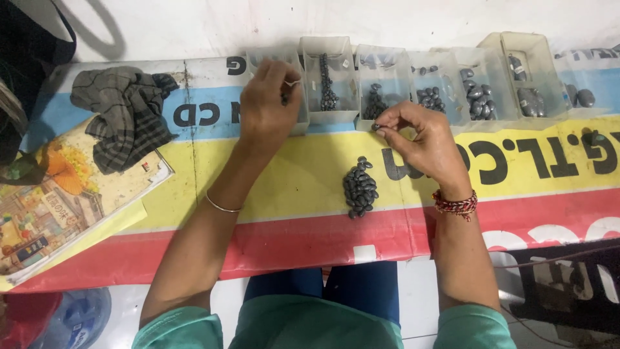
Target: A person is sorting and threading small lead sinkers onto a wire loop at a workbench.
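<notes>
Right hand (423, 139) first: fingertips pinching one dark bead (376, 126), small, hard, probably slippery, so I'd grip its sides. Left hand (270, 103) is curled in a clear tray (301, 123), pinching something small. Bead pile (360, 187) sits on the desk (297, 174) between them.

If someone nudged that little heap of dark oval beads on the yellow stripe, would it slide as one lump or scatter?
The heap of dark beads would probably scatter: the pieces lie loose, not strung. Being smooth, rounded ovals, they look apt to roll and slip from fingers. The right hand pinches just one, which suggests each is light.
</notes>
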